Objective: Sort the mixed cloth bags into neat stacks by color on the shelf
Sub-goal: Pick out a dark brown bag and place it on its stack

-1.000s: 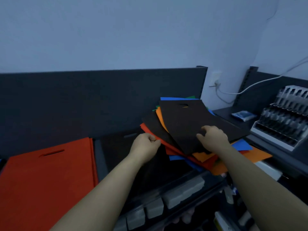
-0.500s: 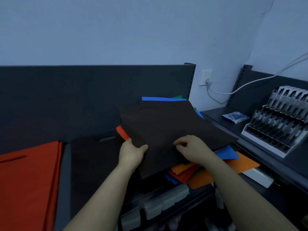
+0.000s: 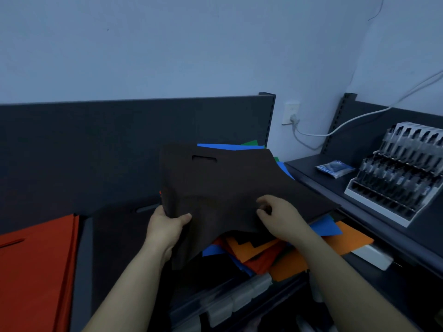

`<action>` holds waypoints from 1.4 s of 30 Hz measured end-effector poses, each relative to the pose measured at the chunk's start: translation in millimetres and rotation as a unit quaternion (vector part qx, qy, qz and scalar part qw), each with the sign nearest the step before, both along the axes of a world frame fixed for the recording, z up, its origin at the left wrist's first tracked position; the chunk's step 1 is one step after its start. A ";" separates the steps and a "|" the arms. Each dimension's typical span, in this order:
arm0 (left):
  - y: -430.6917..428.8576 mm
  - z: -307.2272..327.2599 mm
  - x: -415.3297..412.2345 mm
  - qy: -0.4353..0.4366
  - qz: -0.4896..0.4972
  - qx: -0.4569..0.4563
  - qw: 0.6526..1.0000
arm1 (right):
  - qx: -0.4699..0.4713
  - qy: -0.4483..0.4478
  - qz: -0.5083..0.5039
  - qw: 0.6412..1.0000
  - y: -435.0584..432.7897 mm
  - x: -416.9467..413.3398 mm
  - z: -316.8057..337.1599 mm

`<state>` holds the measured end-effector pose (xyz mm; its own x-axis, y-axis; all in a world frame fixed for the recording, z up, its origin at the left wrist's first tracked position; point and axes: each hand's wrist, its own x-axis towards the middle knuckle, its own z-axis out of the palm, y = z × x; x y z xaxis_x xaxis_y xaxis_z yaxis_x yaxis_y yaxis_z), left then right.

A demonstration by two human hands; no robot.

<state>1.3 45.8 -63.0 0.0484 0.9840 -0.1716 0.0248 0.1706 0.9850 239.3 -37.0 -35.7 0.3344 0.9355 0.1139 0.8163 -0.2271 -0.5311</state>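
Observation:
A dark brown-black cloth bag (image 3: 230, 185) with a cut-out handle hangs lifted above the mixed pile (image 3: 271, 255) of orange, red, blue and green bags. My left hand (image 3: 167, 226) pinches its near-left edge, and my right hand (image 3: 280, 216) grips its near-right edge. A flat stack of black bags (image 3: 124, 238) lies on the shelf just left of the pile. Further left sits a neat red-orange stack (image 3: 36, 267).
A dark shelf back panel (image 3: 96, 149) runs behind the stacks. To the right, a second shelf carries a rack of small packaged items (image 3: 402, 173) and a blue packet (image 3: 334, 168). A white cable (image 3: 359, 116) runs from a wall socket. Price-tag holders (image 3: 230, 305) line the shelf front.
Both hands have lifted the dark bag off the mixed pile and turned it leftward, so its handle now faces away. The view has panned slightly right.

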 end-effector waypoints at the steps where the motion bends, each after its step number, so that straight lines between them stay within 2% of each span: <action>1: 1.9 0.7 -4.8 0.002 0.004 -0.001 1.000 | 0.011 0.023 -0.009 1.000 -1.3 2.8 3.6; 2: 3.7 1.9 -9.6 0.003 0.007 -0.004 1.000 | 0.020 0.016 -0.033 0.999 -1.8 7.0 6.7; 3: 5.1 3.4 -14.2 0.002 0.005 -0.010 1.000 | 0.013 -0.033 -0.066 0.997 -1.6 12.1 8.4; 5: 5.6 5.8 -20.9 -0.011 -0.020 -0.034 0.999 | -0.053 -0.158 -0.120 0.979 -1.4 20.7 8.1; 6: 4.1 6.5 -21.9 -0.024 -0.041 -0.052 0.998 | -0.079 -0.178 -0.127 0.973 -0.7 22.9 5.9; 9: -3.0 6.3 -16.0 -0.048 -0.085 -0.082 0.992 | -0.074 -0.095 -0.083 0.989 2.8 21.9 2.9; 12: -4.9 4.8 -9.8 -0.029 -0.061 -0.061 0.996 | -0.041 0.036 -0.029 0.998 3.6 18.6 10.2; 13: -4.2 5.6 -9.5 -0.024 -0.053 -0.054 0.997 | -0.028 0.045 -0.032 0.998 3.2 20.1 11.3; 14: -3.3 5.9 -10.1 -0.022 -0.048 -0.051 0.997 | -0.015 0.017 -0.047 0.999 2.8 23.6 11.5; 16: -3.8 6.3 -9.7 -0.020 -0.051 -0.050 0.997 | -0.039 -0.104 -0.090 0.990 0.5 29.6 9.8; 18: -6.1 4.6 -7.2 -0.020 -0.056 -0.048 0.997 | -0.074 -0.137 -0.090 0.984 -2.4 30.0 4.7; 24: -7.4 3.0 -3.9 -0.015 -0.051 -0.052 0.997 | -0.029 0.020 -0.013 0.999 -6.4 20.6 2.7; 29: -10.1 1.8 -5.4 0.075 -0.034 0.031 0.996 | -0.044 -0.026 -0.090 0.995 -9.4 27.4 7.2; 34: -10.9 -1.5 -5.4 0.090 -0.034 0.059 0.994 | -0.017 -0.016 -0.084 0.996 -7.6 15.0 8.8; 39: -14.5 -2.5 -6.8 0.069 -0.043 0.068 0.994 | 0.013 0.087 -0.152 0.984 -5.5 11.4 17.8; 42: -15.0 -5.2 -6.6 0.064 -0.042 0.075 0.994 | 0.028 0.085 -0.127 0.988 -5.5 9.4 17.0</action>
<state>-5.3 30.8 -68.2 0.1183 0.9924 -0.0335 0.1589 0.0144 0.9872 248.7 -42.5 -18.6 0.5755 0.8134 0.0844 0.6346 -0.3791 -0.6735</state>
